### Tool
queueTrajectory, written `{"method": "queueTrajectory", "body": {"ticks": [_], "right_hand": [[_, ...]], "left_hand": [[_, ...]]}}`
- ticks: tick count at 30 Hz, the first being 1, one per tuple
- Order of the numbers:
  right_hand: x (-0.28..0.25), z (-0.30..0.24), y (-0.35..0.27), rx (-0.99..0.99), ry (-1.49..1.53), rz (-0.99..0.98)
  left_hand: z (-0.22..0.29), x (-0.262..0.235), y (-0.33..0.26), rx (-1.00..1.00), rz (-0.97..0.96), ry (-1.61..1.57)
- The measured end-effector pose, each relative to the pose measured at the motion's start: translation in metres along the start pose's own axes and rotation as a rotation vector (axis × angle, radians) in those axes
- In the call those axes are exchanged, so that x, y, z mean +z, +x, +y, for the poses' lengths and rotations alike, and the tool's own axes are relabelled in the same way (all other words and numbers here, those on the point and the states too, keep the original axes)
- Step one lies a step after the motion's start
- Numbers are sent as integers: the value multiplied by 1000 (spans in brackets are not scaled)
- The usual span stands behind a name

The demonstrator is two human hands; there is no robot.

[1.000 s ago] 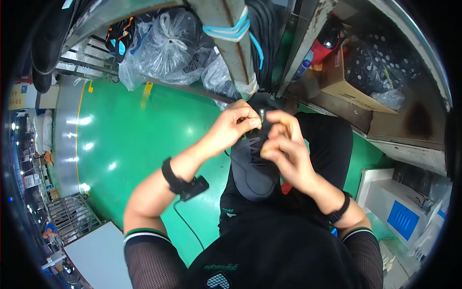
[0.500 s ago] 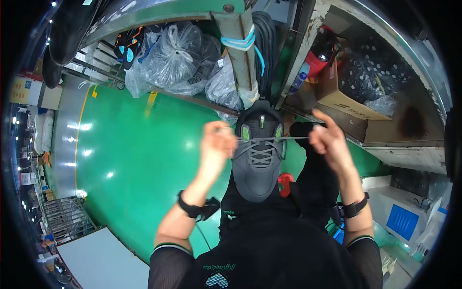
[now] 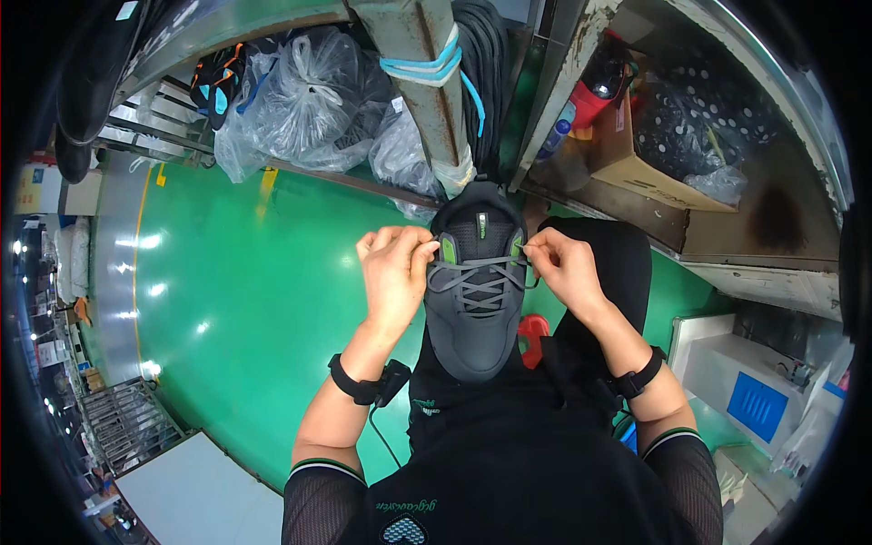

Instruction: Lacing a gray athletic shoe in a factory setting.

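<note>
Shoe [image 3: 475, 300] is resting upright on your lap, toe pointing toward you and heel toward the metal post [image 3: 413, 82] ahead. It is dark grey, with green tabs at the top eyelets and grey laces [image 3: 480, 280] crossing down its front. You are holding it between both hands at the collar.

Your left hand [image 3: 395, 268] is pressing against the left side of the shoe, fingers curled nearly closed, with thumb and forefinger pinching the lace end at the top left eyelet. Your right hand [image 3: 561, 265] is sitting at the right side of the collar, fingers likewise drawn in, pinching the lace end at the top right eyelet. The uppermost lace is running taut across the tongue between the two hands. You are wearing a black strap on each wrist; the left wrist strap [image 3: 363, 386] is carrying a small black unit with a thin cable hanging down.

Green floor [image 3: 227, 300] is spreading out to your left. Clear plastic bags [image 3: 309, 95] are lying bundled beside the post, which is wrapped with blue bands. A cardboard box [image 3: 649, 177] is sitting on the shelf at upper right, with a red object [image 3: 604, 77] just behind it. A small red item [image 3: 534, 329] is showing just right of the shoe's toe, partly hidden.
</note>
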State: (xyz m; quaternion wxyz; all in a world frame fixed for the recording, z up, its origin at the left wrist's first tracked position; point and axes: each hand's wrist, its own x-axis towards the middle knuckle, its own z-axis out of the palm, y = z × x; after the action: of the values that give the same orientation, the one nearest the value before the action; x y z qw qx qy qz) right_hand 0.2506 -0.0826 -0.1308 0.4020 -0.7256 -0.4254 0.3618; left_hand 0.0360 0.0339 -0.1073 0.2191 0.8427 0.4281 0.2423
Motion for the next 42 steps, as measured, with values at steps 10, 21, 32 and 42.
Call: {"method": "queueTrajectory", "body": {"ticks": [10,21,32,42], "right_hand": [[-7,-18,27,-84,-287,-211],[-20,-28,47,-546,-788,-414],[-31,-26,96,-840,-689,-741],[-8,-16,101,-296,-499,-907]], "left_hand": [[4,-14,8,275,-6,337],[17,-25,33,487,-244,551],[12,-10,79,561,-490,193],[-15,-5,106,451,-1079,54]]}}
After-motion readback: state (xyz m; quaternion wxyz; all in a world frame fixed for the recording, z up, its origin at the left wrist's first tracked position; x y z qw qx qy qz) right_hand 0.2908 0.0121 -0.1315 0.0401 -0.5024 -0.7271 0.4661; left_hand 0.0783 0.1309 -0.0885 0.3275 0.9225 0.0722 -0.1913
